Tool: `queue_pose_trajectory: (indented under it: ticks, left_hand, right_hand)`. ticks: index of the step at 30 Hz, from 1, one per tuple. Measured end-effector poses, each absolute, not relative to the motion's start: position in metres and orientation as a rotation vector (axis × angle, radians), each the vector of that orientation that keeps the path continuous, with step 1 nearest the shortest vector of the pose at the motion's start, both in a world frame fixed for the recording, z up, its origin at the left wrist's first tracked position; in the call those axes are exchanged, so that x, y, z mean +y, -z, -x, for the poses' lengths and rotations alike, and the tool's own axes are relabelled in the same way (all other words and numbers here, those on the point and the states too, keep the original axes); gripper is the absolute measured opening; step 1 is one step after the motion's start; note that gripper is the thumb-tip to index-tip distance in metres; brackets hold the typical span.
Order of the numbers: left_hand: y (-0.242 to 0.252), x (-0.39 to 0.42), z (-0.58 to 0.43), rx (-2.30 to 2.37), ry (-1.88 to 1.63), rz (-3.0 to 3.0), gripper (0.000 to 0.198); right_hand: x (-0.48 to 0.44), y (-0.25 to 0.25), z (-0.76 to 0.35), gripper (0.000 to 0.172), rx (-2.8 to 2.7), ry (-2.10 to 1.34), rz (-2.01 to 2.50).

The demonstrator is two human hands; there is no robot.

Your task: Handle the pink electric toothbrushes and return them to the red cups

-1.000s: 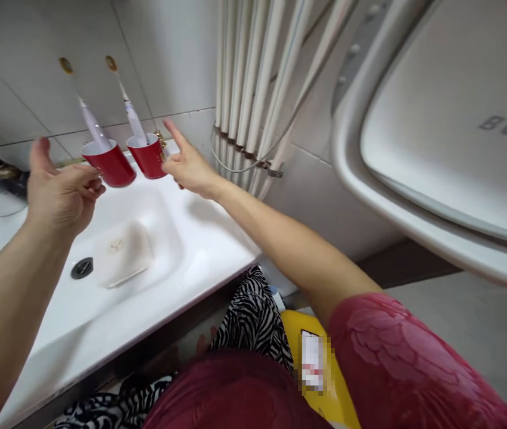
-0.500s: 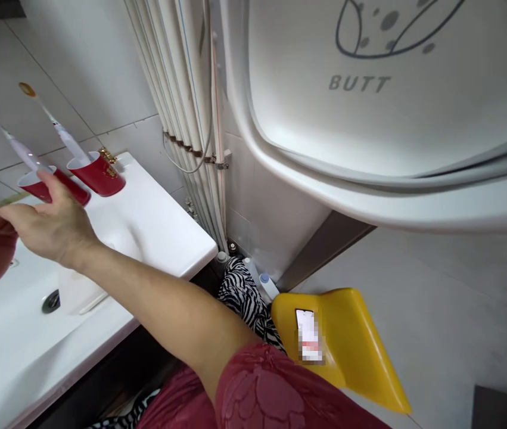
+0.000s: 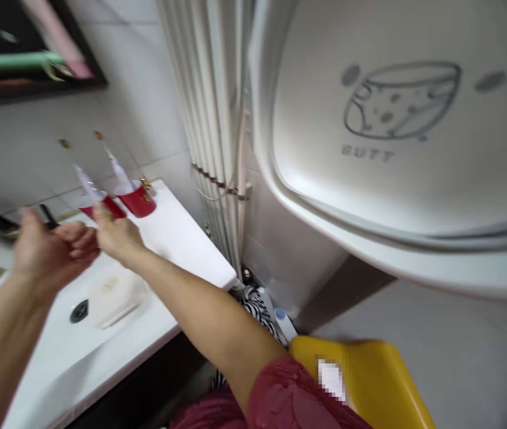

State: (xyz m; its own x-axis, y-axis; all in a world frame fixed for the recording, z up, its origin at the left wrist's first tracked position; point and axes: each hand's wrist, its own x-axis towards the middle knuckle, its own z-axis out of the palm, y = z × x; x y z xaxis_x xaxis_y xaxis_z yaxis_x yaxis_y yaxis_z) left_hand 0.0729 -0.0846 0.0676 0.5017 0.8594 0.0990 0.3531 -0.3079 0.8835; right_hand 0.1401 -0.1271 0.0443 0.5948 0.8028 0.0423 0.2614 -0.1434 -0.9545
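Over the white sink (image 3: 146, 333) my hands meet, fingers against fingers. My left hand (image 3: 52, 250) has its fingers curled inward and its thumb raised. Closed beside it is my right hand (image 3: 121, 238), thumb pointing up. Whatever lies between the fingers, if anything, is hidden and blurred. Just behind the right hand stands a red cup (image 3: 117, 208) with a pale electric toothbrush (image 3: 87, 182) in it. A second red cup (image 3: 139, 204) holds another toothbrush (image 3: 121, 174). Below the hands a whitish, flat-sided object (image 3: 117, 301) sits in the basin near the dark drain (image 3: 80, 311).
White pipes (image 3: 217, 119) run up the corner. A large white panel lettered BUTT (image 3: 369, 179) hangs at right. On the yellow stool (image 3: 369, 369) lies a phone (image 3: 331, 380), partly blurred out. Bottles (image 3: 284, 325) and zebra-print cloth (image 3: 257, 304) are on the floor. A dark-framed mirror (image 3: 34, 95) is upper left.
The view has swung up and left, so the mirror's corner and more of my left forearm show. My hands remain together over the sink.
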Motion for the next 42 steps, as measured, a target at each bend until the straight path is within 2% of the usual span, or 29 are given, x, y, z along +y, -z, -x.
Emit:
queue_pose_trajectory:
  ticks: [6, 10, 14, 19, 22, 25, 30, 34, 42]
  left_hand:
    - [-0.052, -0.068, -0.066, 0.884, -0.620, -1.351, 0.055]
    - [-0.015, -0.035, -0.055, 0.965, -0.513, -1.429, 0.047]
    - [0.010, 0.007, -0.038, 1.207, -0.704, -1.643, 0.025]
    - [0.014, 0.049, -0.046, 1.403, -0.857, -1.753, 0.014]
    - [0.005, 0.051, -0.080, 1.274, -0.899, -2.010, 0.018]
    - [-0.010, 0.046, -0.123, 1.005, -0.915, -2.451, 0.033]
    - [-0.030, 0.050, -0.166, 0.995, -0.421, -2.786, 0.028]
    - [-0.030, 0.046, -0.156, 1.038, -0.392, -2.796, 0.023]
    - [-0.008, -0.010, -0.073, 1.057, -0.348, -2.828, 0.022]
  right_hand:
    - [-0.092, -0.018, -0.138, 0.077, -0.991, -0.567, 1.667]
    - [-0.078, 0.016, -0.144, 0.061, -1.029, -0.572, 1.688]
    - [-0.071, 0.035, -0.150, 0.054, -1.050, -0.561, 1.704]
    - [-0.066, 0.046, -0.141, 0.050, -1.103, -0.510, 1.710]
    - [-0.062, 0.054, -0.136, 0.047, -1.111, -0.490, 1.710]
    - [-0.060, 0.059, -0.136, 0.043, -1.113, -0.473, 1.702]
    - [-0.059, 0.058, -0.140, 0.034, -1.041, -0.373, 1.629]
    - [-0.059, 0.053, -0.148, 0.028, -0.914, -0.248, 1.619]
    - [-0.058, 0.039, -0.172, 0.041, -0.784, -0.042, 1.561]
